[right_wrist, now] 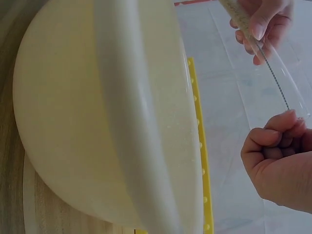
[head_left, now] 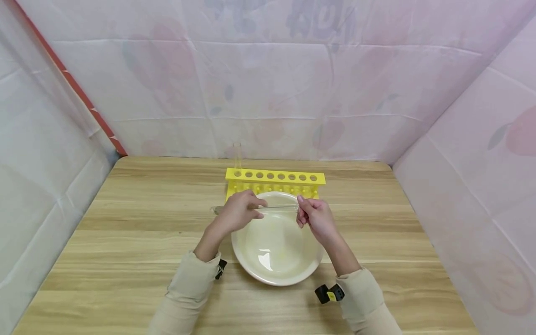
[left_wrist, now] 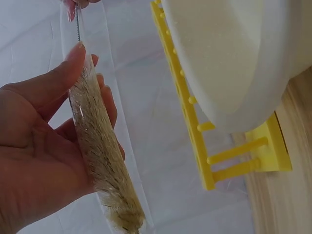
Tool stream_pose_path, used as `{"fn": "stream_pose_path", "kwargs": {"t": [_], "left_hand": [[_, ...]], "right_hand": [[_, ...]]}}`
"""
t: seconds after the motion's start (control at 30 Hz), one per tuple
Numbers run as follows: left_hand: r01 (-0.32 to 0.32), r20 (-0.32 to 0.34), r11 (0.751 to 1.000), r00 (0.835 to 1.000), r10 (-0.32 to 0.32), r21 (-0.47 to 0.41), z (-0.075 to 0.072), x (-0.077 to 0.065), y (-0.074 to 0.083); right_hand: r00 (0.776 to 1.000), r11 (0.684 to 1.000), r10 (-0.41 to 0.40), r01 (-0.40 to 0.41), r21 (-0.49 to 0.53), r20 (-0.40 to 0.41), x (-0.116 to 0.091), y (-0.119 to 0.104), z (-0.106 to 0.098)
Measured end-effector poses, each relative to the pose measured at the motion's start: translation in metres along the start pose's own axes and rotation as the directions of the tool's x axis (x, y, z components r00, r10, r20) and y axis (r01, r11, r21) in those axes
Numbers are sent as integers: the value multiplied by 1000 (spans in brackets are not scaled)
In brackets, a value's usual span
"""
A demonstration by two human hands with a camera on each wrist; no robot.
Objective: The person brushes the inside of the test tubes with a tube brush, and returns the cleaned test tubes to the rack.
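My left hand (head_left: 239,211) holds a clear glass test tube (right_wrist: 291,83) above the far part of a cream bowl (head_left: 278,251). Inside the tube sits a test tube brush (left_wrist: 100,146), its beige bristles toward the closed end on the left. The twisted wire handle (right_wrist: 276,78) of the brush runs out toward the right. There, my right hand (head_left: 319,221) pinches the wire near the tube's mouth, its fingers curled. Thumb and fingers of the left hand wrap the bristle-filled part of the tube in the left wrist view.
Behind the bowl stands a yellow test tube rack (head_left: 276,176) with a row of holes. One clear test tube (head_left: 237,158) stands upright in its leftmost hole. The wooden table (head_left: 138,242) is bordered by pale printed sheets (head_left: 268,83) at the back and sides.
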State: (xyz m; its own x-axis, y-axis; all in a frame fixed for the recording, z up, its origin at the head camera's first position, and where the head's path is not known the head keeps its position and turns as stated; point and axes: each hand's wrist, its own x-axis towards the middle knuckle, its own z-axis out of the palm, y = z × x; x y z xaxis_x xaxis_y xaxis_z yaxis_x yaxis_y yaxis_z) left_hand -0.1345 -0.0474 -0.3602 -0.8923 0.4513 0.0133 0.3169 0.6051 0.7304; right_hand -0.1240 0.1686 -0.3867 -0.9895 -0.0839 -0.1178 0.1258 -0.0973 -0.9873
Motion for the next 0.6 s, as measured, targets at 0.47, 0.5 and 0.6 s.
{"fn": "stream_pose_path", "kwargs": {"t": [0.47,0.5,0.6], "left_hand": [[-8,3,1000,1000,8,-14,-4,-2,-2],[-1,-8,1000,1000,1,3,-3,-2,-2],[-7,-21,999,1000,8,33,0,-2,-1]], "right_hand": [[1000,994,-6,7,114,-17,1,-10,3],[999,989,27,-24,147,-20,1,-11,4],[996,976,91,-85,200,-25,-1,-13,5]]}}
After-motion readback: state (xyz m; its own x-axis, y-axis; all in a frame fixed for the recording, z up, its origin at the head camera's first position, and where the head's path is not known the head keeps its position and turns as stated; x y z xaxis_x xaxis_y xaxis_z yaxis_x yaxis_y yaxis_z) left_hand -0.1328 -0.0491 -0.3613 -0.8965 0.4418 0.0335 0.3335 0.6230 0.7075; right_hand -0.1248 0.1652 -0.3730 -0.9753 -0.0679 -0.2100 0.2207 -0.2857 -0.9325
